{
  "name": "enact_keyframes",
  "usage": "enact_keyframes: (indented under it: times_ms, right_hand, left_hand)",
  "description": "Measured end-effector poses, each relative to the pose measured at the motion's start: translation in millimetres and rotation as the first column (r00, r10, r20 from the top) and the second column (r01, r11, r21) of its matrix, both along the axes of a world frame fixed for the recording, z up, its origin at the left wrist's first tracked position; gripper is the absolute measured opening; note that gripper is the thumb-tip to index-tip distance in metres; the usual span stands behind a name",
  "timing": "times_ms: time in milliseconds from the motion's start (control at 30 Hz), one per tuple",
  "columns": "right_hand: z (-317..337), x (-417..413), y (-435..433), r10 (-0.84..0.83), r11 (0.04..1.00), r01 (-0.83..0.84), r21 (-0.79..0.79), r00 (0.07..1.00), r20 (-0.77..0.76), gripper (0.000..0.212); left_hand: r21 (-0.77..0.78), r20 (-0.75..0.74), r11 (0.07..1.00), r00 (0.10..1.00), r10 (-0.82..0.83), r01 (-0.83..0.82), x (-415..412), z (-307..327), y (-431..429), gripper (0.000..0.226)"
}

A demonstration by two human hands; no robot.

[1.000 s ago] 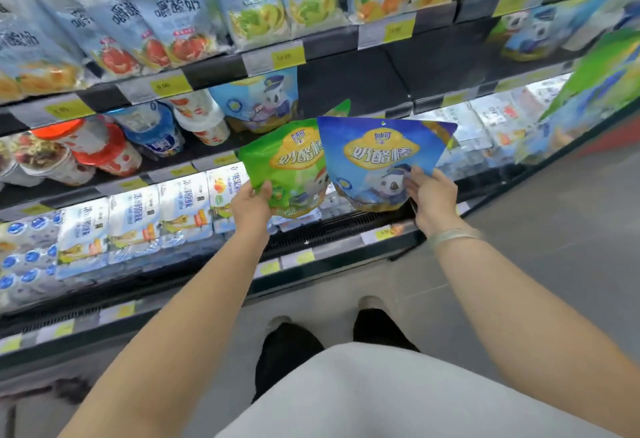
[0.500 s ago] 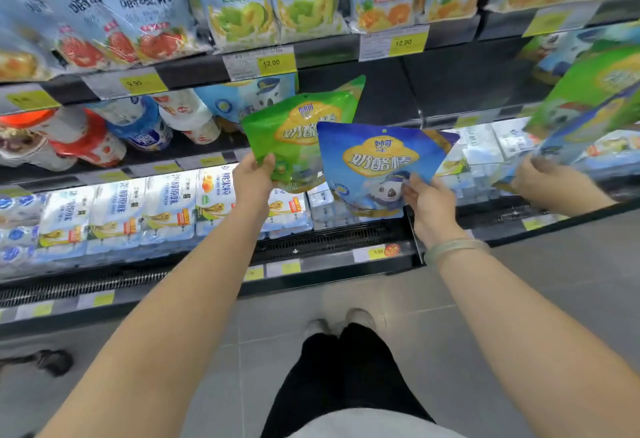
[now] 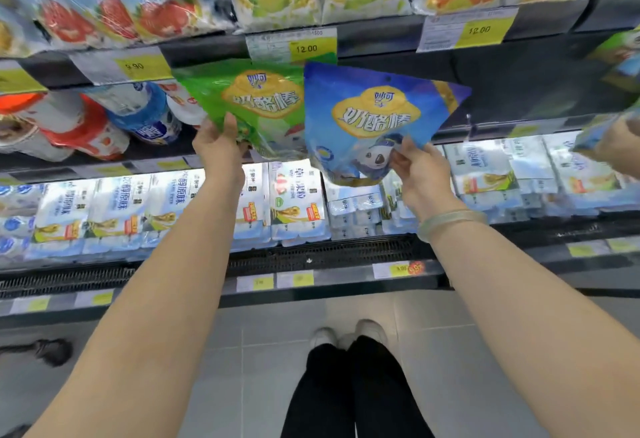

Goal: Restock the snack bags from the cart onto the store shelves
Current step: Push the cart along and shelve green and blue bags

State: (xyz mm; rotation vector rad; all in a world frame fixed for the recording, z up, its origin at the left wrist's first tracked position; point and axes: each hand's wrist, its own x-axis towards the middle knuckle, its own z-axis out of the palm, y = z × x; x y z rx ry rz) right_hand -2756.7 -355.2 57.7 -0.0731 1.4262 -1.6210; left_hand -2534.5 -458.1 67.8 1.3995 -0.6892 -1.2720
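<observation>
Dark shelf gap (image 3: 519, 91) behind blue bag (image 3: 367, 125), green bag (image 3: 256, 105) overlapping.

Green bag (image 3: 256, 105) in left grip: glossy plastic film, glare streaks. Blue bag (image 3: 367, 118) in right grip, same shiny film. Above the grips, paper price tags (image 3: 304, 44) on matt dark shelf edge (image 3: 377, 39). Wrist bracelet (image 3: 450, 221): smooth, translucent. Floor (image 3: 263, 351): smooth grey tile.

— What is surrounding the spot?
— Dark shelving (image 3: 519, 91) is running across the view, yellow price tags (image 3: 306, 47) lining its edges.
— Below?
— A black vent grille (image 3: 322, 254) is sitting above a grey tiled floor (image 3: 242, 351).
</observation>
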Motion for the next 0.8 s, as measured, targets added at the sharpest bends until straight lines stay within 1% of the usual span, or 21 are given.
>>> enact_keyframes:
  times_ms: [100,167,233,300,367,400,433,500,567,700,800]
  right_hand:
    - [-1.3,-6.7,-10.7,-0.075,0.996,0.078,-0.046,0.996,0.052,0.011]
    - [0.5,-10.3,-15.9,-0.112,0.992,0.116,-0.053,0.991,0.077,0.013]
    - [3.5,-11.0,-19.2,-0.124,0.990,0.129,-0.059,0.988,0.093,0.015]
    - [5.8,-9.5,-22.0,-0.131,0.988,0.138,-0.063,0.986,0.100,0.016]
    - [8.9,-8.5,-26.2,-0.132,0.988,0.138,-0.064,0.987,0.091,0.018]
    - [10.4,-9.1,-28.3,-0.131,0.989,0.136,-0.062,0.988,0.081,0.019]
    - [11.0,-11.4,-31.0,-0.130,0.989,0.134,-0.062,0.989,0.064,0.020]
    - [11.7,-17.8,-36.1,-0.128,0.990,0.129,-0.051,0.992,0.014,0.021]
    - [13.1,-22.5,-41.2,-0.125,0.991,0.124,-0.041,0.992,-0.026,0.023]
    - [16.6,-23.3,-57.5,-0.127,0.992,0.129,0.013,0.985,-0.117,0.025]
    - [19.1,-23.9,-69.4,-0.169,0.981,0.183,0.072,0.972,-0.166,0.027]
  left_hand:
    - [-0.032,0.000,0.994,0.994,0.107,-0.107,-3.4,-8.1,-6.8,0.010]
    - [-0.023,0.048,0.986,0.985,0.167,-0.166,-10.9,-9.8,-5.8,0.027]
    - [0.021,0.121,0.985,0.979,0.166,-0.170,-25.4,-9.1,3.3,0.049]
    - [0.043,0.162,0.993,0.982,0.098,-0.107,-44.7,-6.4,22.1,0.074]
    - [0.019,0.182,1.000,0.983,-0.008,0.004,-60.0,-9.5,36.5,0.102]
    - [0.008,0.221,0.999,0.974,-0.052,0.051,-64.7,-13.2,38.6,0.114]
    - [0.018,0.264,0.996,0.961,-0.085,0.084,-68.0,-16.2,36.0,0.119]
    - [0.083,0.308,0.992,0.944,-0.117,0.096,-70.8,-15.7,24.6,0.116]
    - [0.126,0.296,0.987,0.945,-0.137,0.103,-72.5,-12.0,11.9,0.112]
    - [0.220,0.433,0.968,0.877,-0.205,0.118,-73.1,-2.1,-0.9,0.108]
    - [0.244,0.423,0.964,0.883,-0.205,0.107,-72.5,-4.0,-3.9,0.112]
